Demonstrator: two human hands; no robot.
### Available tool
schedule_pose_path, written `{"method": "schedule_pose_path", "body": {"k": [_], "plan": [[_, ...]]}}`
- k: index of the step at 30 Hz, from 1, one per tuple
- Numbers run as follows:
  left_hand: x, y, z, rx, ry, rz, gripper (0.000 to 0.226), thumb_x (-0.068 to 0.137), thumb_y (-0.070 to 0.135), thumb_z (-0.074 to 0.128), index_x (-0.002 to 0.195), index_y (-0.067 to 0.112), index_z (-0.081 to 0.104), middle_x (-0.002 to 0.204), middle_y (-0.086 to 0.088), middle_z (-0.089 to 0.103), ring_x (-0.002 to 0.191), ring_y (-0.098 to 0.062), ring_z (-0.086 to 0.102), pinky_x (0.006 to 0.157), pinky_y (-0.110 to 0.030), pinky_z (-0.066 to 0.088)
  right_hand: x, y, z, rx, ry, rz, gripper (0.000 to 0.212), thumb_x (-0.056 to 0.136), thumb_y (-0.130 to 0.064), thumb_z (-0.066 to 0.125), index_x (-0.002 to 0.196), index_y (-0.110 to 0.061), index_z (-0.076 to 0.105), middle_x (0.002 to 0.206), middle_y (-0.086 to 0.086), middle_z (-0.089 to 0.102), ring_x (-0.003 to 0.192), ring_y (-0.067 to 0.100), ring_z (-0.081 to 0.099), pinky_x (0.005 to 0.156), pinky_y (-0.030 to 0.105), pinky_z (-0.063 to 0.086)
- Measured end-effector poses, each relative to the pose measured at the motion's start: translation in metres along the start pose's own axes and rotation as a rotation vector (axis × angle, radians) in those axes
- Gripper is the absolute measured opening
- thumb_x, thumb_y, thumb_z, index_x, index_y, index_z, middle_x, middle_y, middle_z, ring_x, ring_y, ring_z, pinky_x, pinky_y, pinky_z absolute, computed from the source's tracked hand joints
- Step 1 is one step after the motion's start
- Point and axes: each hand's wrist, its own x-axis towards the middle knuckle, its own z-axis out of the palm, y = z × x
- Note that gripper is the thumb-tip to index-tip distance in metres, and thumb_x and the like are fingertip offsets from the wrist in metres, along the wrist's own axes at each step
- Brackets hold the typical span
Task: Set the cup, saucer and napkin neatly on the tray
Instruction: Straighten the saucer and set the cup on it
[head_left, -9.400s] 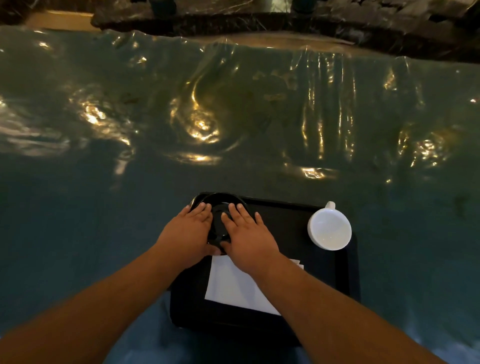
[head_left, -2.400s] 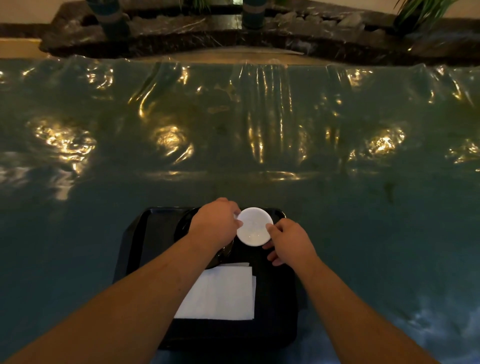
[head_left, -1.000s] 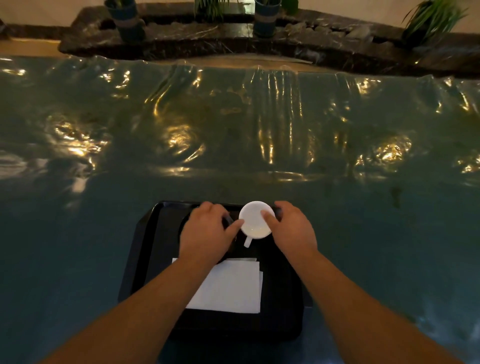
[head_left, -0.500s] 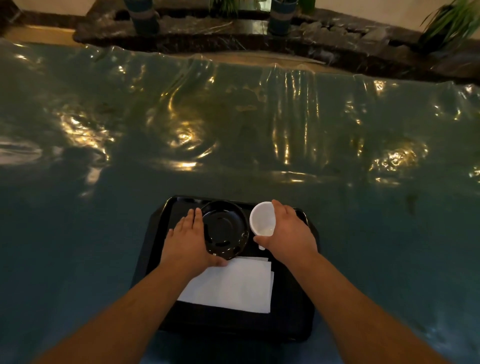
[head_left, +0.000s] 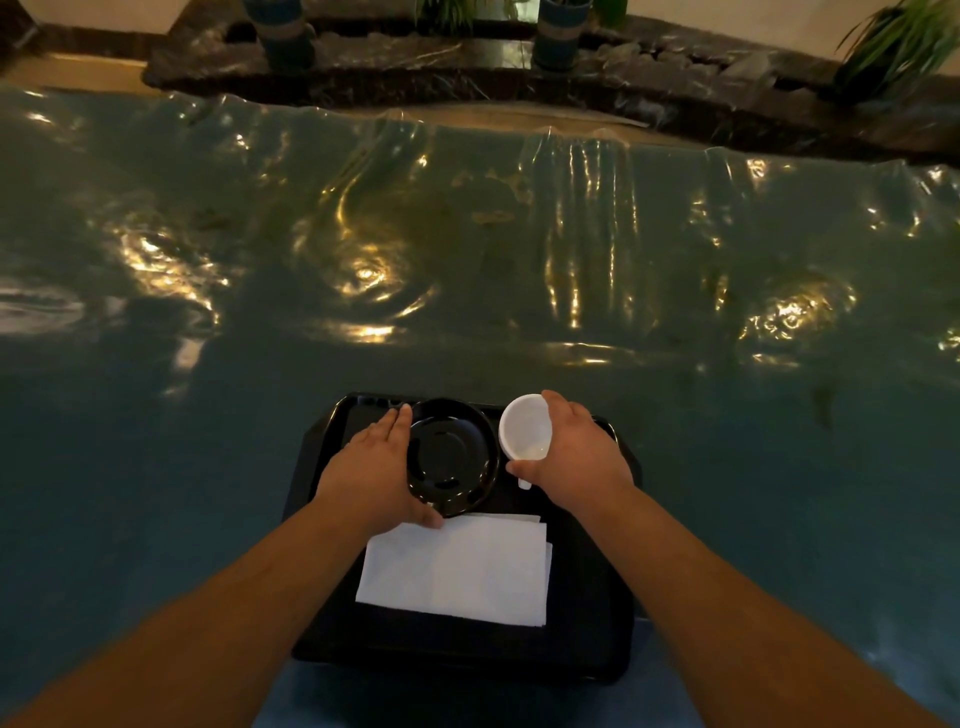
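A black tray (head_left: 592, 654) lies at the near edge of the table. On its far half sits a black saucer (head_left: 451, 457). My left hand (head_left: 371, 467) curves around the saucer's left rim, thumb at its near edge. Right of the saucer, my right hand (head_left: 582, 457) grips a white cup (head_left: 525, 428), which is tilted with its mouth facing me and its handle pointing toward me. A folded white napkin (head_left: 457, 569) lies flat on the tray's near half, just below the saucer.
The table (head_left: 467, 260) is covered by a wrinkled, shiny teal plastic sheet that reflects warm lights. Beyond its far edge runs a dark stone ledge (head_left: 467, 73) with plant pots (head_left: 556, 31) and leafy plants (head_left: 898, 36).
The cup was held over the saucer between both hands; my right hand has carried it off to the saucer's right, and my left hand has slid to the saucer's left rim.
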Motion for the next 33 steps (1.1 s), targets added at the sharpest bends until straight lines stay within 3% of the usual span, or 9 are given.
{"method": "schedule_pose_path", "body": {"k": [9,14,19,21,23,26,29,33], "plan": [[0.007,0.0,-0.011,0.14,-0.023,0.031,0.157,0.044,0.082,0.082,0.16,0.025,-0.009,0.17,0.001,0.007,0.149,-0.031,0.027,0.112,-0.05,0.038,0.0,-0.001,0.003,-0.033,0.004,-0.006,0.105,0.074,-0.051,0.088,0.155,-0.028,0.025,0.145,0.006,0.049,0.122,0.03,0.056,0.092,0.047,0.052],[0.007,-0.001,-0.009,0.101,-0.027,0.027,0.157,0.046,0.079,0.085,0.159,0.026,-0.01,0.17,0.001,0.004,0.151,-0.032,0.022,0.115,-0.052,0.035,0.001,0.0,0.007,-0.045,0.008,-0.005,0.108,0.075,-0.052,0.087,0.157,-0.029,0.021,0.148,0.006,0.047,0.123,0.03,0.056,0.092,0.048,0.053],[-0.005,-0.015,0.007,-0.147,0.018,0.027,0.154,0.05,0.076,0.084,0.157,0.032,-0.017,0.169,0.008,-0.01,0.154,-0.024,0.012,0.119,-0.048,0.026,-0.008,0.009,0.01,0.025,-0.038,-0.011,0.114,0.081,-0.064,0.077,0.162,-0.034,0.002,0.17,0.003,0.019,0.144,0.033,0.038,0.106,0.052,0.044],[-0.018,-0.024,0.018,-0.255,0.071,0.022,0.142,0.057,0.08,0.079,0.159,0.033,-0.008,0.169,0.01,-0.006,0.153,-0.02,0.013,0.119,-0.047,0.026,-0.024,0.013,0.014,0.066,0.067,-0.047,0.109,0.083,-0.067,0.072,0.162,-0.033,0.003,0.171,0.002,0.016,0.148,0.032,0.032,0.11,0.053,0.04],[-0.035,-0.033,0.03,-0.297,0.208,0.015,0.114,0.068,0.074,0.075,0.157,0.028,0.021,0.167,0.004,0.016,0.148,-0.022,0.026,0.114,-0.046,0.034,-0.044,0.019,0.019,0.113,0.247,-0.115,0.096,0.086,-0.057,0.074,0.159,-0.03,0.02,0.163,0.002,0.033,0.144,0.026,0.034,0.11,0.05,0.04],[-0.056,-0.045,0.051,-0.207,0.433,0.102,0.059,0.081,0.049,0.075,0.128,0.019,0.057,0.135,-0.002,0.053,0.119,-0.026,0.052,0.092,-0.039,0.05,-0.074,0.03,0.033,0.125,0.452,-0.278,0.057,0.087,-0.039,0.072,0.136,-0.022,0.049,0.132,-0.001,0.053,0.121,0.019,0.047,0.099,0.041,0.049],[-0.067,-0.049,0.065,-0.148,0.511,0.176,0.038,0.084,0.043,0.071,0.11,0.017,0.061,0.111,-0.001,0.059,0.098,-0.021,0.055,0.078,-0.035,0.052,-0.096,0.035,0.05,0.044,0.37,-0.389,0.037,0.091,-0.041,0.061,0.122,-0.021,0.059,0.117,-0.002,0.057,0.107,0.018,0.052,0.094,0.035,0.049],[-0.07,-0.052,0.073,-0.089,0.425,0.244,0.036,0.082,0.048,0.074,0.104,0.022,0.065,0.108,0.003,0.058,0.096,-0.019,0.056,0.077,-0.033,0.052,-0.106,0.043,0.07,-0.078,0.152,-0.373,0.047,0.091,-0.046,0.06,0.13,-0.021,0.058,0.121,0.0,0.057,0.109,0.019,0.052,0.097,0.036,0.051]]}}
